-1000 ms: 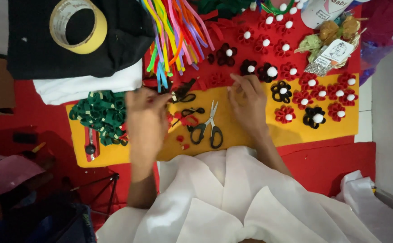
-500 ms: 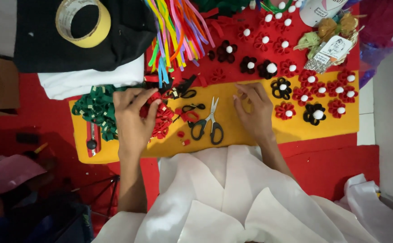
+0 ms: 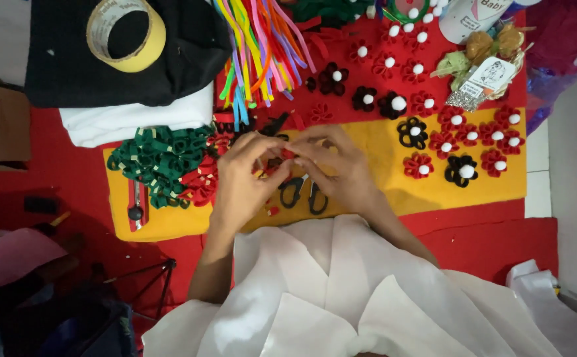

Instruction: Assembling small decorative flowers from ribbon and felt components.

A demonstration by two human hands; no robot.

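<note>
While both hands are meeting over yellow felt sheet (image 3: 381, 172), I am noting: left hand (image 3: 239, 182) and right hand (image 3: 341, 172) each pinching small red felt piece (image 3: 287, 154) at fingertips. Piece judged light, soft, floppy; best gripped at edges. Black-handled scissors (image 3: 303, 193) lying just below.

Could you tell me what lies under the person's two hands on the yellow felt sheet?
Black scissor handles show below the left hand and right hand; the blades are covered by the hands.
</note>
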